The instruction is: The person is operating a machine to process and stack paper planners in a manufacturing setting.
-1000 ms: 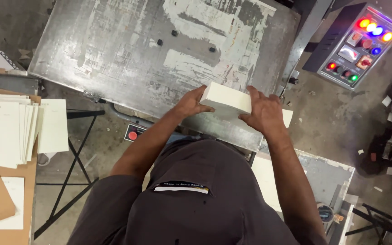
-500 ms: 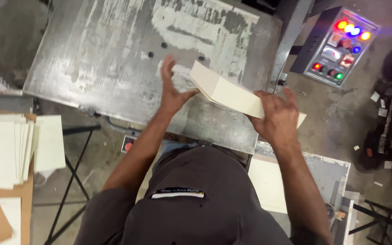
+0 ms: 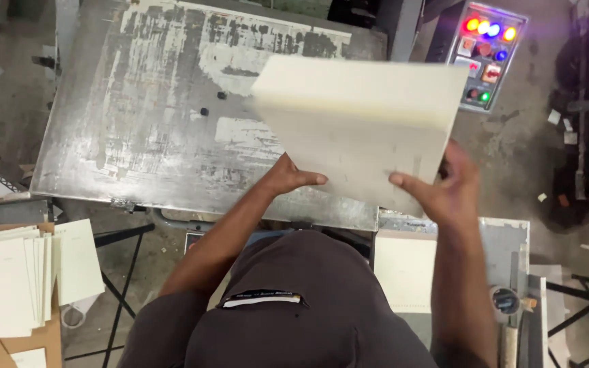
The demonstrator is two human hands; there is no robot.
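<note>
**Asker:** Paper stack [image 3: 359, 133], where is it, and who has it?

**Describer:** A thick cream block of sheets, lifted and tilted above the near right corner of a big, worn metal table [image 3: 151, 129]. Both hands clamp it from below. The left hand [image 3: 293, 178] grips the lower left edge, thumb on top. The right hand [image 3: 444, 187] grips the lower right edge, thumb across the face. Neither hand is spread or empty.

**Asker:** How far along does the work look?

**Describer:** Midway, I judge: the block is off the table and not set down anywhere. A fanned pile of loose sheets [image 3: 22, 279] lies far left; another pale sheet [image 3: 403, 269] lies on a small stand below right.

**Asker:** Any room to move?

**Describer:** Most of the tabletop is bare. The block's far right corner comes near a control box [image 3: 489, 51] with lit coloured buttons, so that side is tight.
</note>
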